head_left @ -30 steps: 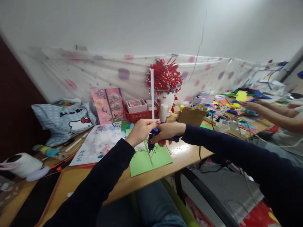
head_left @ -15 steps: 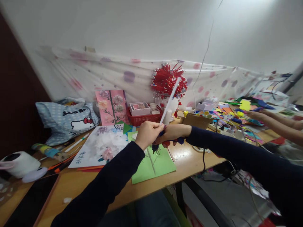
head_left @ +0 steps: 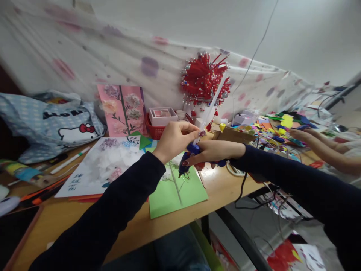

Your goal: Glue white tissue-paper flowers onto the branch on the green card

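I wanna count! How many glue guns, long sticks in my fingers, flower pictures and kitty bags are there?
Glue gun: 1
Long stick: 1
Flower pictures: 3 (pink, white, green)
Kitty bag: 1
Total: 6

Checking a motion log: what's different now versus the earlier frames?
The white stick went from upright to leaning right at the top; the camera view shifted too. No new grasp or release seen. Unchanged: left hand pinching the stick, right hand on the blue glue gun, green sheet below.
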The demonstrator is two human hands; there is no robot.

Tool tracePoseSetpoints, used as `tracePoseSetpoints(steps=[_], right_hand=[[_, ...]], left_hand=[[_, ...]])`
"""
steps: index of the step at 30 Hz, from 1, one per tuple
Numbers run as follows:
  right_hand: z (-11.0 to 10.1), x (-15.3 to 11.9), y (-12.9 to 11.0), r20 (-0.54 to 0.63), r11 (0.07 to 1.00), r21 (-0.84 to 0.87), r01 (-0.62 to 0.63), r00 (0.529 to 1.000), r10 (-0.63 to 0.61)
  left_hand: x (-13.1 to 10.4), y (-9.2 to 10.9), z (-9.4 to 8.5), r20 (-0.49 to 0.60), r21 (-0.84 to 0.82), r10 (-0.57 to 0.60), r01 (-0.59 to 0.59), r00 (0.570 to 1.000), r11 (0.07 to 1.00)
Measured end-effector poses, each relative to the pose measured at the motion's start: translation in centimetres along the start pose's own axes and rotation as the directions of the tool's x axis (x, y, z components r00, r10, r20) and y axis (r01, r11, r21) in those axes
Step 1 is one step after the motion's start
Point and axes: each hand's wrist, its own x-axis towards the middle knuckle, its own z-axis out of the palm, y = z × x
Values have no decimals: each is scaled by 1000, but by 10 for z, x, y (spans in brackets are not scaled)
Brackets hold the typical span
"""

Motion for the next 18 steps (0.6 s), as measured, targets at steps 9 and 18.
tracePoseSetpoints(steps=[9, 18], right_hand=[[24, 17, 46, -116, 999, -22, 49, 992, -51], [42, 15, 66, -218, 1000, -4, 16, 976, -16]], left_hand=[[-45, -45, 5, -185, 147, 203, -177, 962, 973], [-132, -114, -27, 265, 604, -5, -162, 964, 780]])
